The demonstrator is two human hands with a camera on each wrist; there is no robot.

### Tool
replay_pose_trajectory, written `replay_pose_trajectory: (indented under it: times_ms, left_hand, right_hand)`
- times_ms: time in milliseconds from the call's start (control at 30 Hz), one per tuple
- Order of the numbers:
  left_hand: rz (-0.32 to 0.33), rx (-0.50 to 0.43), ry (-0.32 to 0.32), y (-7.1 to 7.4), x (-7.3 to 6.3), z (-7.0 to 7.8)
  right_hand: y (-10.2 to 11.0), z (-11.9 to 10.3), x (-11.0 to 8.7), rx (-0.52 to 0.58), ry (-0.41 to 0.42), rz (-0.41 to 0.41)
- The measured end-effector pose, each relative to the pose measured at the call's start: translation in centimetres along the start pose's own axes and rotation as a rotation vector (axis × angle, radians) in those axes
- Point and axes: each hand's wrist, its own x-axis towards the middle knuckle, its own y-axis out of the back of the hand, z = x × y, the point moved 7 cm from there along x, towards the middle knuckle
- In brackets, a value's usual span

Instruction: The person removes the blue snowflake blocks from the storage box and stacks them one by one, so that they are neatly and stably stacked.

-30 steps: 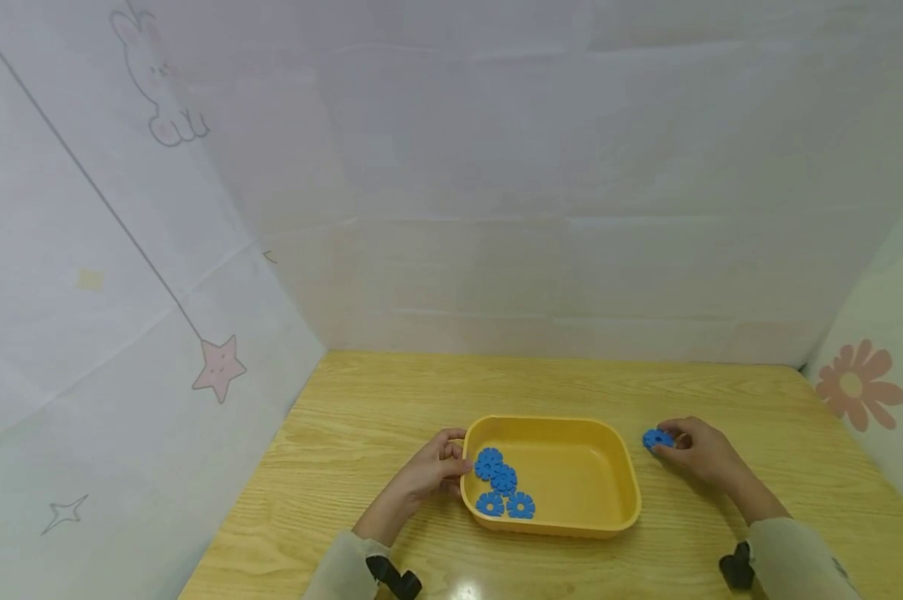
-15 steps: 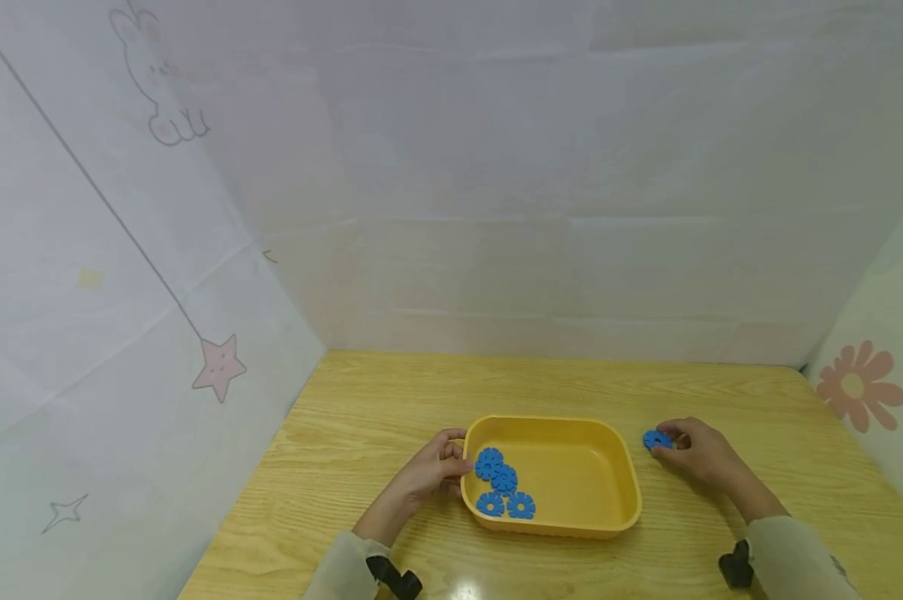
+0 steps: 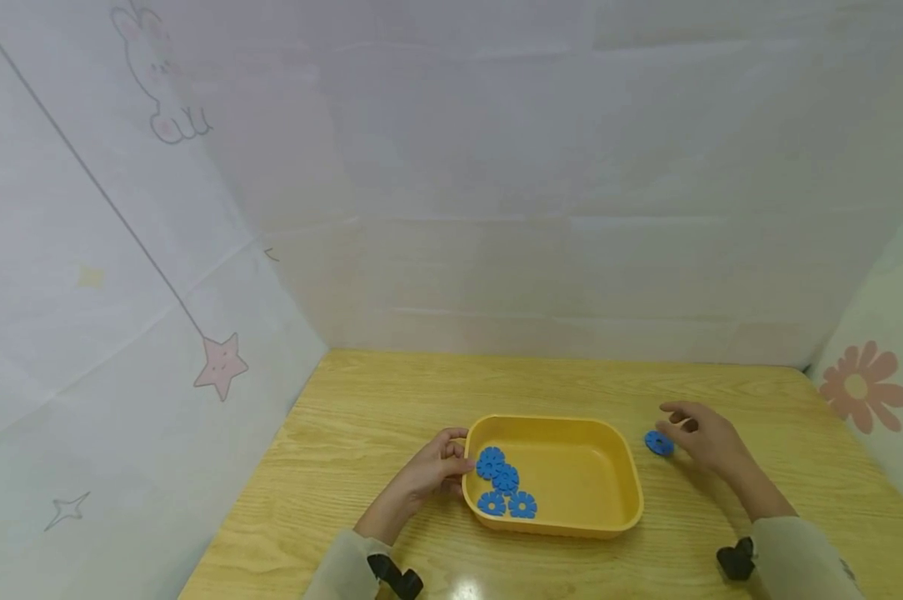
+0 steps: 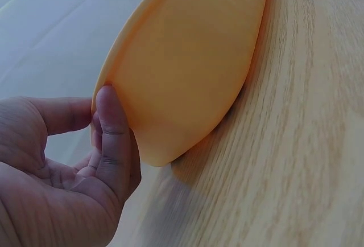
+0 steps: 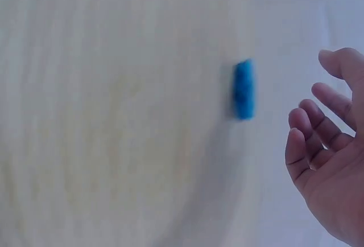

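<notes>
My left hand [image 3: 435,468] pinches the left rim of a yellow plastic tray [image 3: 582,529]; the left wrist view shows thumb and fingers on either side of the tray's edge [image 4: 182,59]. Several blue flower-shaped plastic pieces [image 3: 506,478] lie in the tray's left part, some overlapping. To the right of the tray, one more blue flower-shaped piece [image 3: 659,442] lies on the table. Just above and beside that piece is my right hand [image 3: 706,435], its fingers spread and loosely bent with nothing between them. In the right wrist view a gap separates the hand [image 5: 335,139] from the blurred blue piece [image 5: 243,90].
The wooden table [image 3: 391,392] carries the tray near its front. White printed cloth [image 3: 496,208] hangs behind the table and along both sides. A black strap with a camera [image 3: 395,575] sits on each wrist.
My right hand has let go of the blue flower-shaped piece and lifted slightly up and away, leaving it on the table. The left hand and tray stay in place.
</notes>
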Motion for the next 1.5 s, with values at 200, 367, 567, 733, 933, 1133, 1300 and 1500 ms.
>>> replay_pose_trajectory:
  times_ms: [200, 367, 567, 733, 933, 1133, 1300, 1500]
  left_hand:
    - [-0.005, -0.008, 0.0, 0.0, 0.0, 0.0]
    - [-0.014, -0.01, -0.002, -0.1, 0.0, -0.1]
    - [-0.015, -0.014, -0.014, -0.2, 0.1, -0.2]
    - [-0.012, -0.017, -0.012, -0.1, 0.2, -0.3]
    - [-0.007, -0.009, -0.008, 0.0, 0.2, -0.3]
    - [-0.008, -0.002, 0.0, 0.0, 0.3, -0.4]
    - [-0.01, -0.011, 0.002, 0.1, 0.2, -0.4]
    - [-0.011, -0.009, 0.009, 0.1, 0.2, -0.2]
  right_hand:
    - [0.3, -4.9, 0.1, 0.057, 0.137, 0.025]
    - [-1.6, -8.6, -0.2, 0.138, 0.25, -0.035]
    - [-4.4, -11.3, -0.5, 0.244, 0.333, -0.142]
    - [-6.3, -12.5, -0.3, 0.258, 0.316, -0.212]
    - [-8.1, -13.7, -0.2, 0.29, 0.337, -0.296]
    - [-9.4, -15.2, -0.3, 0.291, 0.388, -0.338]
    - [-10.9, -15.8, -0.3, 0.266, 0.347, -0.411]
    - [-12.0, -16.0, -0.5, 0.271, 0.315, -0.48]
